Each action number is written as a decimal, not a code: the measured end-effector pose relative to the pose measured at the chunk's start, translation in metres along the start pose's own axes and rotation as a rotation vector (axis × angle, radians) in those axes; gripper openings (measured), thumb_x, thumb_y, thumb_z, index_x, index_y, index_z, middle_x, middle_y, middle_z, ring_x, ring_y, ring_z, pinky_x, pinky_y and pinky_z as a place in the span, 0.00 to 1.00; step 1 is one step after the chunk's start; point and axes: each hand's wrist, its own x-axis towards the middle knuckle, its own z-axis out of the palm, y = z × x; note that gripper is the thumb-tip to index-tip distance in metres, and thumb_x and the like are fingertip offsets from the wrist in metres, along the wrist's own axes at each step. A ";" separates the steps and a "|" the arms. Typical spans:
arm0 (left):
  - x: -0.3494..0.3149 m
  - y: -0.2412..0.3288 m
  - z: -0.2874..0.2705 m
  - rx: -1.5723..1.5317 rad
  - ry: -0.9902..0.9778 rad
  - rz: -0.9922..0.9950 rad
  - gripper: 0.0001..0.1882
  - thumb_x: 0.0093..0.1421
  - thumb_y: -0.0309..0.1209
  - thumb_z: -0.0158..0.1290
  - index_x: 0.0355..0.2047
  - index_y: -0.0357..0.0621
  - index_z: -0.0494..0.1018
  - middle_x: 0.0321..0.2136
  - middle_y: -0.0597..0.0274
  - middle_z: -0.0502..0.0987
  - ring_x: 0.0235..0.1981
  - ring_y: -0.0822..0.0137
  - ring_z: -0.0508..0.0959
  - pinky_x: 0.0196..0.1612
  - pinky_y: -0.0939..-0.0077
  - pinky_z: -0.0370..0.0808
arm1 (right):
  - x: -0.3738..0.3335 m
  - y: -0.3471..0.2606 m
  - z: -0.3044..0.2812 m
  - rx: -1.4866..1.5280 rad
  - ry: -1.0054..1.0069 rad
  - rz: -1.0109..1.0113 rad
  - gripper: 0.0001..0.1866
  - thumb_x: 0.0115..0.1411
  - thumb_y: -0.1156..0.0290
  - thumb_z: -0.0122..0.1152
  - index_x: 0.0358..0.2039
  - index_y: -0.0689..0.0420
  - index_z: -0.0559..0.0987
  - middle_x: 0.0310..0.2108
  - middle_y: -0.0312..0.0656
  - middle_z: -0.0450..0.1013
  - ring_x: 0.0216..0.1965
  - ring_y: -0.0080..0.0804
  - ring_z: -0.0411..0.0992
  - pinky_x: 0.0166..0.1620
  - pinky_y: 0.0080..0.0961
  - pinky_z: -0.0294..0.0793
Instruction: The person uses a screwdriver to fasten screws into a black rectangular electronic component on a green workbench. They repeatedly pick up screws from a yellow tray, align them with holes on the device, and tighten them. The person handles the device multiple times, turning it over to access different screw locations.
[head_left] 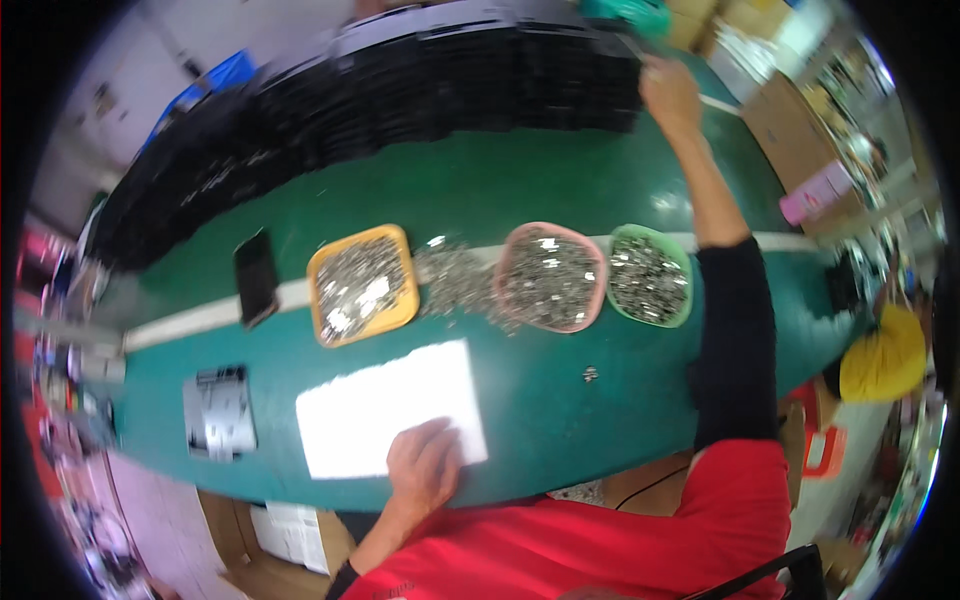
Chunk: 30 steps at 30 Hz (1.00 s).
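Observation:
My left hand [425,465] lies on the lower right of a bright white rectangular pad [350,420], fingers slightly bent and apart, holding nothing visible. My right arm is stretched far forward. At the right end of a long row of stacked flat black parts [430,90], my right hand [670,95] has its fingers closed at the top corner of the stack, apparently on one black part; blur hides the exact grip. Small shiny metal pieces fill a yellow tray [412,305], a pink tray [602,285] and a green tray [688,290].
Loose metal pieces [455,280] lie between the yellow and pink trays, and a small cluster [590,374] lies nearer me. A black phone [256,278] and a dark part with a silvery face [220,412] lie at the left. Cardboard boxes [795,130] stand beyond the table's right side.

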 end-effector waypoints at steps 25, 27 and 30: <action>-0.048 -0.183 -0.191 0.901 0.278 -0.782 0.35 0.48 0.50 0.66 0.46 0.36 0.70 0.48 0.47 0.69 0.52 0.49 0.67 0.50 0.48 0.63 | -0.282 -0.261 -0.206 0.896 -0.805 -0.228 0.11 0.54 0.79 0.63 0.40 0.62 0.80 0.26 0.49 0.73 0.28 0.44 0.74 0.32 0.34 0.72; -0.042 -0.178 -0.190 0.912 0.243 -0.692 0.31 0.47 0.47 0.67 0.45 0.39 0.71 0.45 0.47 0.72 0.48 0.48 0.72 0.46 0.48 0.66 | -0.287 -0.247 -0.209 0.857 -0.771 -0.176 0.10 0.55 0.77 0.62 0.39 0.62 0.80 0.27 0.49 0.73 0.29 0.46 0.74 0.32 0.34 0.72; -0.042 -0.177 -0.199 0.881 0.198 -0.786 0.35 0.47 0.47 0.68 0.52 0.47 0.71 0.49 0.45 0.73 0.51 0.44 0.72 0.49 0.43 0.67 | -0.290 -0.237 -0.209 0.813 -0.820 -0.140 0.11 0.56 0.72 0.63 0.40 0.58 0.81 0.30 0.50 0.75 0.32 0.51 0.75 0.35 0.39 0.75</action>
